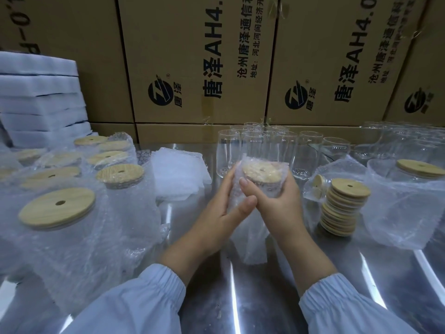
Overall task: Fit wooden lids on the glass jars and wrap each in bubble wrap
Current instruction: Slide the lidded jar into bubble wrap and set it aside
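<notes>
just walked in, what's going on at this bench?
A person holds a lidded jar above the steel table, left hand and right hand gripping the bubble wrap drawn over its wooden lid. Several wrapped jars stand at the left, with a pile of bubble wrap sheets beside them. Bare glass jars wait at the back, and a stack of wooden lids stands at the right.

held jar – glass hidden under bubble wrap | far-right glass jars blurred | cartons cut off at top
</notes>
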